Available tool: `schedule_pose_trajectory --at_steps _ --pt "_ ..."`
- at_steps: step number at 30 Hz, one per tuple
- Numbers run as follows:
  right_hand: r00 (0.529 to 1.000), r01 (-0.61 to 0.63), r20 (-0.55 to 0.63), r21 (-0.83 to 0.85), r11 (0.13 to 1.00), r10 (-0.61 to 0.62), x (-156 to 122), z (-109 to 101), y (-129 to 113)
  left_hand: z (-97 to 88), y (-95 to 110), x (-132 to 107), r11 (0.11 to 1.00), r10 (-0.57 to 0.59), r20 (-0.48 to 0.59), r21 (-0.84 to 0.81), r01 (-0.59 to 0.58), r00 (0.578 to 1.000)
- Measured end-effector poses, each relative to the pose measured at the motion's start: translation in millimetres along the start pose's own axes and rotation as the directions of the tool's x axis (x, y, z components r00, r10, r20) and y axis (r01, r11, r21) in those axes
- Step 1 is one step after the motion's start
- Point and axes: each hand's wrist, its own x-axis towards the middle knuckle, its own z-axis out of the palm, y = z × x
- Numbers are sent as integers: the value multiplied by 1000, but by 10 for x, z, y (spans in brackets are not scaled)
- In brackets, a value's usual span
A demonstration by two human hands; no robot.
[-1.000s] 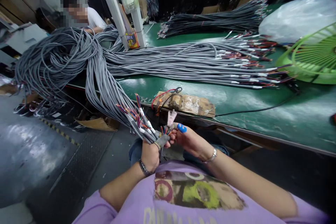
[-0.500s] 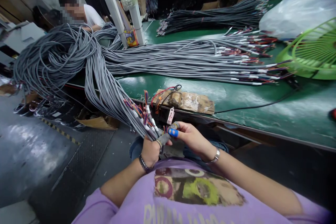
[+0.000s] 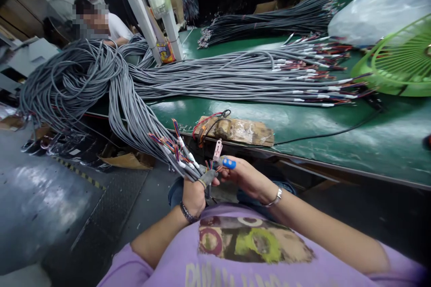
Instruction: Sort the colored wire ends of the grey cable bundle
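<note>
My left hand (image 3: 197, 190) is closed around the ends of a bundle of grey cables (image 3: 139, 114) at the bench's front edge. White sleeves and stripped coloured wires (image 3: 171, 145) fan out just above that grip. Opposite it, my right hand (image 3: 244, 175) pinches at thin coloured wires (image 3: 210, 163) sticking out by the left thumb. Grey covers wrap some fingertips, and a blue band (image 3: 229, 163) circles a right-hand digit. A small pale pink tag-like piece (image 3: 218, 148) stands right above the fingers; what it is fixed to is hidden.
Grey cables (image 3: 215, 78) lie along the green bench (image 3: 303, 123), with a large coil (image 3: 70, 80) at left. A wooden block (image 3: 247, 132) sits on the front edge. Black cables (image 3: 269, 24), a plastic bag (image 3: 377, 13) and a green fan (image 3: 400, 60) are beyond. A person (image 3: 117, 29) sits far left.
The right fingers have turned and closed in toward the left hand, the blue band shifting slightly right and up. The loose wire ends above the left hand have swung left.
</note>
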Motion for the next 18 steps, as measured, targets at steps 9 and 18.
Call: schedule_pose_trajectory --at_steps 9,18 --pt "998 48 -42 -165 985 -55 -5 153 -19 -6 -42 -9 999 5 29 41 -6 1000" --pt "988 40 -148 -65 997 -50 -15 174 75 -21 -56 -3 999 36 -47 42 -34 998"
